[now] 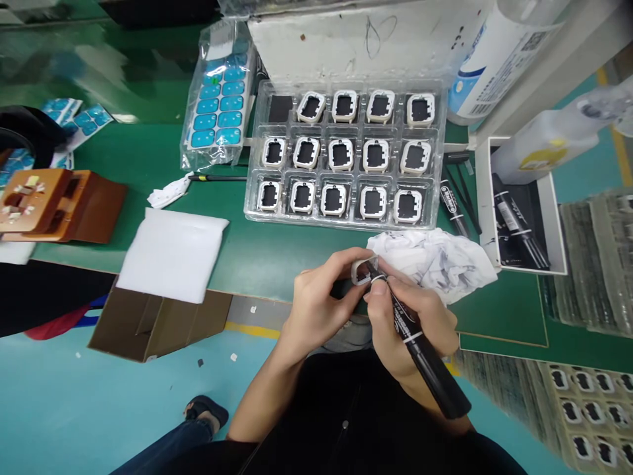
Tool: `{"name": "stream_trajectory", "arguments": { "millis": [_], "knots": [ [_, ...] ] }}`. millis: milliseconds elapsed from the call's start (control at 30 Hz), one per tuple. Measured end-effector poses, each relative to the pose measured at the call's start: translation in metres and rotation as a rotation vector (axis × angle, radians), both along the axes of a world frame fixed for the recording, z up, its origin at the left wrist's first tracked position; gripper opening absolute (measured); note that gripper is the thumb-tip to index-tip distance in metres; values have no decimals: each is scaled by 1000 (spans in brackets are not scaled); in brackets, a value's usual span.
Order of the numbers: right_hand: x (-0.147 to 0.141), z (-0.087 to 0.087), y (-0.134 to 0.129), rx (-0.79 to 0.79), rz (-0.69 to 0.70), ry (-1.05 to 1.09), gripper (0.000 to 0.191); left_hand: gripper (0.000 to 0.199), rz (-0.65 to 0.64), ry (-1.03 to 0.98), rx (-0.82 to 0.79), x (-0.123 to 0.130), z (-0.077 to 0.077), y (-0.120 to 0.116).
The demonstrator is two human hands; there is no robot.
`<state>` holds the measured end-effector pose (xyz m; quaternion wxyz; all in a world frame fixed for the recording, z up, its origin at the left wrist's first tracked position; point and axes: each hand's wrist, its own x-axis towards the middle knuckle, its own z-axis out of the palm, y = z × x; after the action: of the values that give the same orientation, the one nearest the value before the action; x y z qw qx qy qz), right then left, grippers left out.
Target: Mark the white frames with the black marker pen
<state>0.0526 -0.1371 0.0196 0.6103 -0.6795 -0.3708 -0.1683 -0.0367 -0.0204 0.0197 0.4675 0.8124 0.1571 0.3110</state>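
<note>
My left hand (321, 300) pinches a small white watch-like frame (360, 272) near the table's front edge. Wrapped round a black marker (420, 353), my right hand (408, 316) holds it slanted, its tip at the inside of the frame. Behind both hands lies a clear plastic tray (341, 223) with rows of similar white frames; its back left compartment holds no frame. A crumpled white cloth (440, 260) with dark smudges rests just beyond my right hand.
A white foam sheet (172, 256) overhangs the front edge at left. Another marker (453, 208) lies right of the tray, beside a white box (558, 231) holding markers and a spray bottle (544, 148). Bagged blue stickers (217, 105) lie back left. An orange fixture (93, 204) stands far left.
</note>
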Motion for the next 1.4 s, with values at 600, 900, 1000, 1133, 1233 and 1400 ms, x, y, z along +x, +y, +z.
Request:
{"name": "stream_trajectory", "arguments": {
  "millis": [600, 900, 1000, 1133, 1233, 1400],
  "knots": [
    [1, 5, -3, -17, 19, 129, 13, 45, -2, 19, 36, -3, -3, 1],
    [-2, 2, -6, 25, 21, 141, 12, 43, -36, 18, -97, -2, -4, 2],
    [-2, 2, -3, 25, -4, 145, 10, 44, -42, 12, -122, -1, -2, 2],
    [-1, 2, -3, 73, 17, 167, 7, 49, -58, -11, -205, 0, 1, 3],
    [1, 3, -7, 66, 46, 256, 6, 52, -65, 8, -247, 0, 3, 4],
    [1, -1, -18, 5, 96, 350, 10, 54, -84, 4, -261, 0, 3, 6]
  ]
}}
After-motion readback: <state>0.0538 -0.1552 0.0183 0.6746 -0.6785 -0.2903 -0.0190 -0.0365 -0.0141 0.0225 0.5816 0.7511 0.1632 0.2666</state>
